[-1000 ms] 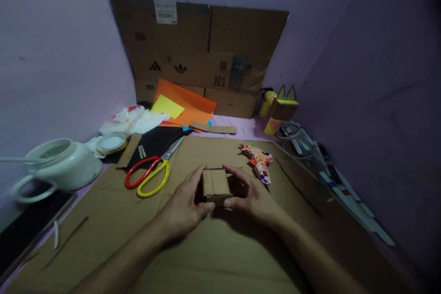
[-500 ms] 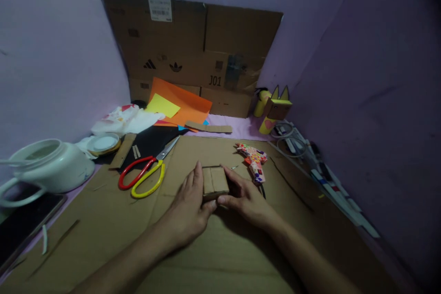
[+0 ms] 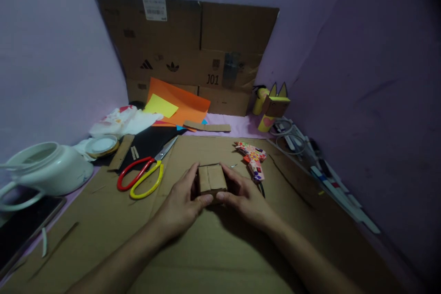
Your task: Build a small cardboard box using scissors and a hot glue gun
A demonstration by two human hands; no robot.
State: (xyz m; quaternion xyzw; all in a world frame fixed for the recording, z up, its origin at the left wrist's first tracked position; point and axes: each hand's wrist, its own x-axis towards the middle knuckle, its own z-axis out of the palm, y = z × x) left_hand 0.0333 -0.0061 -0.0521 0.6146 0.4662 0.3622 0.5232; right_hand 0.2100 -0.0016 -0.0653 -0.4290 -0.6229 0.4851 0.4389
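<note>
A small cardboard box [image 3: 212, 178] with a seam across its top sits between my two hands, over the middle of the cardboard sheet [image 3: 186, 257]. My left hand [image 3: 186, 200] grips its left side, thumb against the front face. From the right, my right hand [image 3: 241, 193] holds it the same way, its thumb close to the other one. The fingers behind the box are partly hidden. To the right of it lies a glue gun [image 3: 253, 158] wrapped in a flowered pattern. Scissors [image 3: 143, 177] with one red and one yellow handle rest open on the left.
A white pot [image 3: 57, 170] stands at the left edge beside a dark phone [image 3: 27, 220]. Orange paper [image 3: 186, 101] and a cardboard strip [image 3: 208, 127] lie at the back. A yellow eared paper figure [image 3: 275, 108] and a coiled cable [image 3: 292, 142] are at the right.
The box has tilted slightly, so more of its top shows. My left thumb has moved up onto its front face. The view has shifted a little; both hands still hold the box.
</note>
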